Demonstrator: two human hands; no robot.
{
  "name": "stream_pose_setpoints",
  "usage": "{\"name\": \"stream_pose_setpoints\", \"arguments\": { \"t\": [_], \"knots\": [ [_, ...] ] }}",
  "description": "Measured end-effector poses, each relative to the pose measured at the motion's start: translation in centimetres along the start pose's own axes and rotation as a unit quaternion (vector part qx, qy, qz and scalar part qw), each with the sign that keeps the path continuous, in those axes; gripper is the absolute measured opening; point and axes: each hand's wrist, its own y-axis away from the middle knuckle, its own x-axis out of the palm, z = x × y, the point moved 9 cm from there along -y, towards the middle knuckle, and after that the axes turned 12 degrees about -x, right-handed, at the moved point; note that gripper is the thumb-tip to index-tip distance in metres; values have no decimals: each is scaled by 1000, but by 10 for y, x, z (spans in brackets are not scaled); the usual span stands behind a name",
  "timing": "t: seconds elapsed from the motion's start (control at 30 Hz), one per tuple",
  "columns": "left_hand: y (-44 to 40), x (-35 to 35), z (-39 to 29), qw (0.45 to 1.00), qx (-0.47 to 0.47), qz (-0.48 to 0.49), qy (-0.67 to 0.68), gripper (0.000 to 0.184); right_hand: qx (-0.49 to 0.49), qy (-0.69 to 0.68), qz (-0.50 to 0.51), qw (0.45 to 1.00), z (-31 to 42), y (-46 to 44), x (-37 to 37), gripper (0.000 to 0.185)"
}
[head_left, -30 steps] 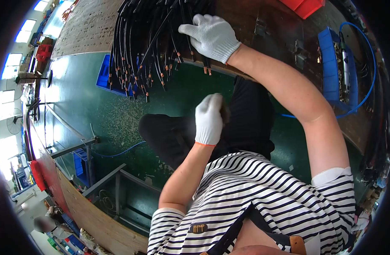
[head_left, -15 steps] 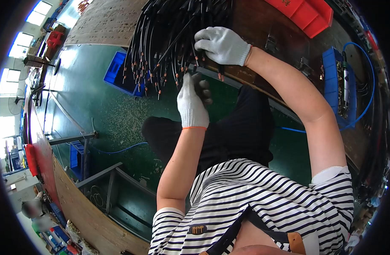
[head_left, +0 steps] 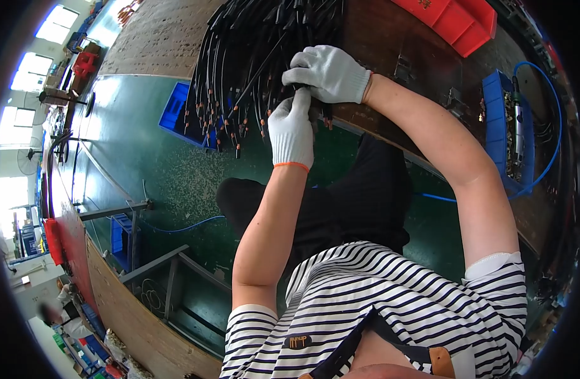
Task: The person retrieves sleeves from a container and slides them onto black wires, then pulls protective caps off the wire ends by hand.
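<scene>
My left hand point(head_left: 292, 134), in a white knit glove with an orange cuff edge, is closed with its fingertips up against the other hand. My right hand point(head_left: 329, 74), gloved the same way, is closed too. Both hands meet at the front of a thick bundle of black cables point(head_left: 239, 57), many with copper-coloured ends hanging over the table edge. A small dark piece, apparently part of a black cable, shows between the fingers; the gloves hide most of it.
A brown worktable point(head_left: 381, 76) bears the bundle. A red bin point(head_left: 457, 28) lies at its far side. On the right, a blue bin point(head_left: 496, 136) contains small metal parts and a tool with a blue hose point(head_left: 558, 126). Another blue bin point(head_left: 173, 108) stands below the cable ends.
My left hand has moved up from below the cable ends to my right hand, and its fingers have closed. My right hand has shifted slightly down, its fingers more bent.
</scene>
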Motion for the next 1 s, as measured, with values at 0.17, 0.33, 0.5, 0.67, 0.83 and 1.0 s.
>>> {"name": "stream_pose_setpoints", "arguments": {
  "t": [0.17,0.33,0.5,0.67,0.83,1.0],
  "knots": [
    [-2,9,16,989,-91,55,104,20,36,-10,51,998,-3,3,6,36],
    [3,20,18,987,-86,73,116,26,10,-11,8,1000,0,3,3,34],
    [28,22,30,988,-84,124,47,30,13,-7,67,998,-3,1,12,30],
    [49,20,46,983,-124,70,116,20,10,-7,28,1000,0,4,8,29],
    [37,24,22,976,-122,74,162,23,24,6,33,999,0,4,7,31],
    [21,35,25,975,-119,88,165,24,13,21,33,999,0,4,5,33]
  ]
}}
